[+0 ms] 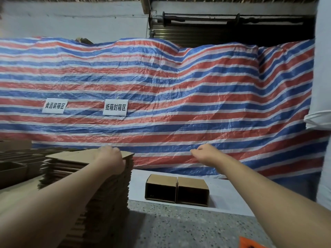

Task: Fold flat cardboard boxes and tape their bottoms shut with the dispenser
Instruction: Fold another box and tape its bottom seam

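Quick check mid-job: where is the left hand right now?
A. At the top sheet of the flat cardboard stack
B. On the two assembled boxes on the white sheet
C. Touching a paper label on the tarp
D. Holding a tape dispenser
A: the left hand rests at the edge of the top sheet of the flat cardboard stack, while the two assembled boxes stand untouched.

Tall flat-cardboard stack [100,194]; 2 folded boxes [177,189] beside.

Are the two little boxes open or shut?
Open. The two boxes lie on their sides on white paper, dark hollow insides facing the camera, nothing visible in them.
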A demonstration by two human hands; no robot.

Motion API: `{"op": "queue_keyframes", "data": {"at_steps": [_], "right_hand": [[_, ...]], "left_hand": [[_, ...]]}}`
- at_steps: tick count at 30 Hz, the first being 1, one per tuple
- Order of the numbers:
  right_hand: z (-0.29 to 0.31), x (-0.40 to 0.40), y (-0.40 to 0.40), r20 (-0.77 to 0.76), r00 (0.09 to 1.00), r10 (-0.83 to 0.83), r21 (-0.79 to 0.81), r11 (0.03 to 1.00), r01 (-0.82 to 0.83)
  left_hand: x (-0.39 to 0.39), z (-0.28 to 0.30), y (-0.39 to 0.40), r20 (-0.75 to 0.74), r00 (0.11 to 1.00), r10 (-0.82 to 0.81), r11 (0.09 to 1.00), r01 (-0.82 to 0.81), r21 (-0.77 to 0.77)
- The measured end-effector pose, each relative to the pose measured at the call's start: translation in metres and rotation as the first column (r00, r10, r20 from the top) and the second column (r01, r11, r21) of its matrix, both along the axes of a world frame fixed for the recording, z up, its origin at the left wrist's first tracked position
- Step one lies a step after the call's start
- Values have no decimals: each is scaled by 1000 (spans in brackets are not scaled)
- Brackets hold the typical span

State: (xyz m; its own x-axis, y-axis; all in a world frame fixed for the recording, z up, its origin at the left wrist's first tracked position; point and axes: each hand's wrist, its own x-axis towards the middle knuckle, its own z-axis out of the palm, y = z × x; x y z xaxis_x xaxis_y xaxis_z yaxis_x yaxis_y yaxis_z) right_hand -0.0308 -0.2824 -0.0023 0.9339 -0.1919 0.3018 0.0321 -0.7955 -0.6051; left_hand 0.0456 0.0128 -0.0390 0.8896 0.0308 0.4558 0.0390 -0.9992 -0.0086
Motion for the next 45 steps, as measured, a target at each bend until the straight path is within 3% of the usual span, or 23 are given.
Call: {"op": "queue_keyframes", "data": {"at_steps": [3, 11, 13, 17, 22, 26, 30, 32, 34, 37, 40, 43, 45], "right_hand": [[0, -6, 4, -15, 1000, 13, -31, 999, -13], [-5, -11, 6, -19, 1000, 12, -51, 999, -13], [-7, -10, 7, -23, 999, 24, -56, 998, -25], [-7, -11, 9, 8, 1000, 20, -63, 998, -19], [13, -16, 17, 122, 992, -17, -46, 999, 23], [37, -26, 13, 291, 957, 6, 61, 998, -25], [46, -36, -6, 412, 910, 46, 83, 993, -88], [50, -44, -16, 515, 857, 30, 235, 956, -174], [54, -54, -26, 600, 800, 11, 381, 875, -299], [60, -67, -36, 649, 761, 3, 444, 810, -382], [65, -75, -43, 647, 756, -100, 509, 795, -330], [70, -82, -43, 620, 762, -186, 542, 804, -246], [68, -86, -39, 601, 771, -211, 540, 819, -197]], "left_hand": [[-2, -13, 15, -151, 987, 63, 998, -64, -2], [-17, -22, 19, -77, 997, -20, 1000, 18, -21], [-24, -19, 21, 0, 997, -76, 997, 76, -26], [-48, 2, 23, 335, 923, -187, 982, 172, 73], [-78, 46, 10, 469, 812, -348, 938, 305, 168], [-102, 74, -12, 544, 682, -488, 857, 491, 154], [-124, 98, -27, 513, 577, -636, 714, 692, 107], [-135, 108, -33, 484, 540, -689, 618, 787, 1], [-145, 115, -38, 443, 556, -704, 555, 819, -146], [-150, 119, -44, 410, 563, -717, 472, 826, -309], [-147, 122, -51, 508, 560, -655, 345, 819, -459], [-139, 119, -64, 620, 641, -452, 262, 760, -595], [-132, 110, -72, 637, 674, -374, 143, 721, -678]]}}
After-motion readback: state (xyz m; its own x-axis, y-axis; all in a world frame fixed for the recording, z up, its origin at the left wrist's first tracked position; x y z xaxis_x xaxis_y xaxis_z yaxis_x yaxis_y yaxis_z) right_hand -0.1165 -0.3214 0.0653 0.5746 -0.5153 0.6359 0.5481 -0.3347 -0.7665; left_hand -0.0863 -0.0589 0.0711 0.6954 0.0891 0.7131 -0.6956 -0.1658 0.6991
